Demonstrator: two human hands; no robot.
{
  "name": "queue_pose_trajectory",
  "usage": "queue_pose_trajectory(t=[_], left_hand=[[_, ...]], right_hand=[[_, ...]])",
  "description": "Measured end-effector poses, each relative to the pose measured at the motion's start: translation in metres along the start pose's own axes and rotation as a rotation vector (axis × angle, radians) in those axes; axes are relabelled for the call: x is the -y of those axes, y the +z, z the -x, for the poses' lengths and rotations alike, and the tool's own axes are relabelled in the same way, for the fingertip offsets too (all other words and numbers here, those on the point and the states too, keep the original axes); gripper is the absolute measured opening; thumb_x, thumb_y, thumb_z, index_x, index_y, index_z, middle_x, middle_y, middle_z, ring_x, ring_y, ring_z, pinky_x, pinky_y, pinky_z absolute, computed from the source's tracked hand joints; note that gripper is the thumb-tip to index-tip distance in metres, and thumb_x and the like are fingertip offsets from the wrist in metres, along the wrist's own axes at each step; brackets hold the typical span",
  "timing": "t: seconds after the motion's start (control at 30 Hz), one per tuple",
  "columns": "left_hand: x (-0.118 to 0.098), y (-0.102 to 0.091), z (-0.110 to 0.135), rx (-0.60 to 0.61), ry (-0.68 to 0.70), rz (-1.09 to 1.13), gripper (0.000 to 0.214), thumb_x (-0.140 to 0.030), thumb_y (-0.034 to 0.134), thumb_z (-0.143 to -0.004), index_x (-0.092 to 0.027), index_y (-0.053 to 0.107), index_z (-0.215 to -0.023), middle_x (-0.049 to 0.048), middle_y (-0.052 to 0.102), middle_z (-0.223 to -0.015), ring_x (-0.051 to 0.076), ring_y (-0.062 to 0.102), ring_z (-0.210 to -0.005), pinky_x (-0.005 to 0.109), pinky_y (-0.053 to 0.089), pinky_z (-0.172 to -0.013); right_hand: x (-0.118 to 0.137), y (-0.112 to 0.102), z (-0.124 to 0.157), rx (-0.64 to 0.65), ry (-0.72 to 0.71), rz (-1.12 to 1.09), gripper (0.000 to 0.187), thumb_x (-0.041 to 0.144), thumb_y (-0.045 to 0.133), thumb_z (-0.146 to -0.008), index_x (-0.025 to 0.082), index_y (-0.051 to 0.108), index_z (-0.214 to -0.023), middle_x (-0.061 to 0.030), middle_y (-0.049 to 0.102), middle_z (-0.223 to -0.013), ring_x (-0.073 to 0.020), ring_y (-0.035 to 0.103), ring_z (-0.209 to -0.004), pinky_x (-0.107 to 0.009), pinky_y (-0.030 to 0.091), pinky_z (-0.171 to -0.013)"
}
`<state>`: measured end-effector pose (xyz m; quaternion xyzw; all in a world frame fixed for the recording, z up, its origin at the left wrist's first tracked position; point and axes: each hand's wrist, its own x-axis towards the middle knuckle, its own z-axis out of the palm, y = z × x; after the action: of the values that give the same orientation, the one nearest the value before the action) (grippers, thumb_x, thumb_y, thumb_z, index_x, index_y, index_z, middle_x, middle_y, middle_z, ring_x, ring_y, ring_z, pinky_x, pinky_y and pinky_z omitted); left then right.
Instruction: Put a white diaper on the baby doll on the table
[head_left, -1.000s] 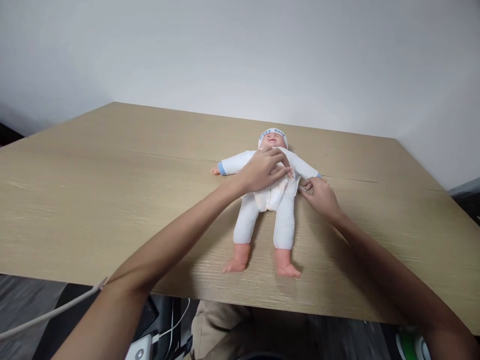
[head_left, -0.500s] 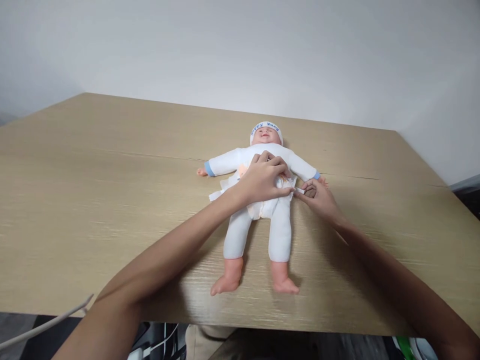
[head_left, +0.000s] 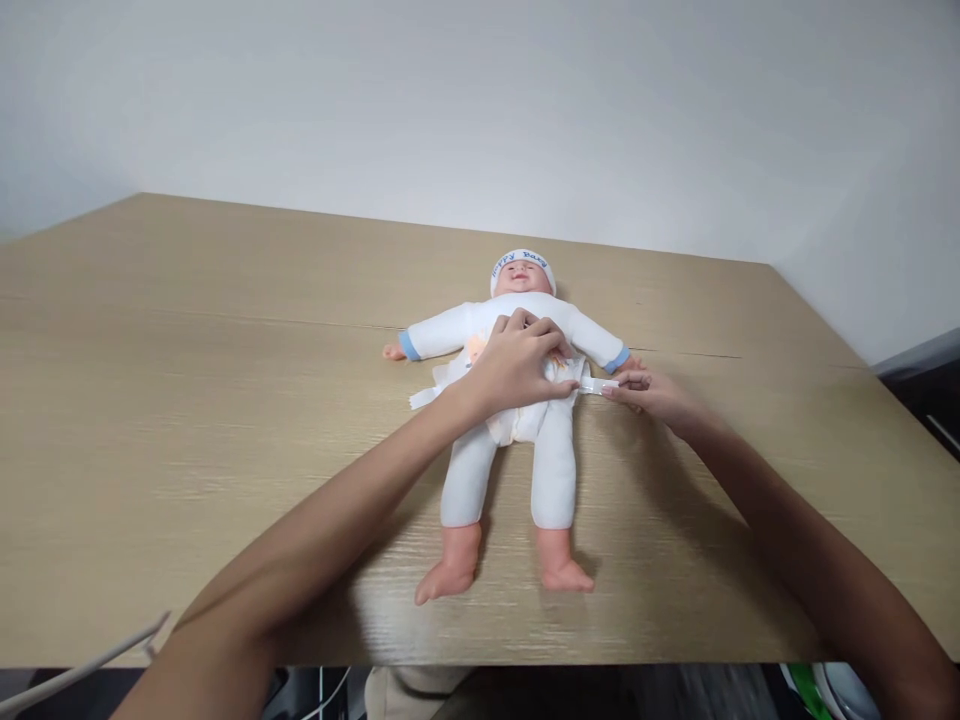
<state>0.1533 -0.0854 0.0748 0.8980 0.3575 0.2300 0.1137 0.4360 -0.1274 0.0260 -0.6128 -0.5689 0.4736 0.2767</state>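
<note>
A baby doll point(head_left: 517, 470) in a white suit and a white cap lies on its back on the wooden table point(head_left: 187, 420), head away from me. A white diaper point(head_left: 517, 425) is wrapped round its hips. My left hand point(head_left: 517, 365) lies curled on the doll's belly and presses the diaper front down. My right hand point(head_left: 649, 392) is beside the doll's hip, its fingertips pinched on the diaper's white side tab point(head_left: 596, 385), which is stretched out to the right. A loose flap of the diaper point(head_left: 427, 392) sticks out on the doll's other side.
A white wall rises behind the table. A white cable point(head_left: 75, 670) runs along the lower left below the table's front edge. A green and white object point(head_left: 817, 690) shows at the lower right, under the table.
My right hand has pulled the diaper tab out to the right, away from the doll's hip. My left hand has stayed on the belly. The view has shifted a little.
</note>
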Motion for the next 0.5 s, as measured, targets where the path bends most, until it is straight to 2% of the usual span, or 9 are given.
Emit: queue_pose_trajectory(t=[0.17, 0.3, 0.5], left_hand=[[-0.002, 0.001, 0.0, -0.006, -0.016, -0.019, 0.035, -0.048, 0.084, -0.087, -0.024, 0.079, -0.112, 0.0043, 0.078, -0.125, 0.035, 0.056, -0.12, 0.051, 0.04, -0.108], [-0.004, 0.002, 0.001, 0.004, -0.015, -0.056, 0.037, -0.049, 0.084, -0.086, -0.024, 0.078, -0.113, 0.0051, 0.077, -0.126, 0.036, 0.056, -0.12, 0.052, 0.042, -0.107], [-0.003, 0.007, 0.002, -0.046, -0.025, -0.125, 0.057, -0.052, 0.087, -0.082, -0.022, 0.075, -0.129, 0.011, 0.062, -0.157, 0.041, 0.049, -0.136, 0.055, 0.043, -0.114]], right_hand=[[0.021, 0.008, 0.002, 0.006, -0.057, -0.079, 0.065, 0.08, 0.09, -0.063, 0.024, 0.061, -0.076, 0.0046, 0.053, -0.066, -0.0143, 0.047, -0.065, -0.03, 0.034, -0.063], [0.039, 0.016, -0.001, 0.051, -0.104, -0.048, 0.058, 0.075, 0.085, -0.071, 0.025, 0.058, -0.076, 0.0029, 0.058, -0.07, -0.0158, 0.053, -0.068, -0.031, 0.041, -0.066], [0.054, 0.028, -0.017, 0.125, -0.234, -0.009, 0.045, 0.066, 0.074, -0.085, 0.025, 0.059, -0.075, 0.0029, 0.058, -0.069, -0.0164, 0.057, -0.07, -0.032, 0.049, -0.071]])
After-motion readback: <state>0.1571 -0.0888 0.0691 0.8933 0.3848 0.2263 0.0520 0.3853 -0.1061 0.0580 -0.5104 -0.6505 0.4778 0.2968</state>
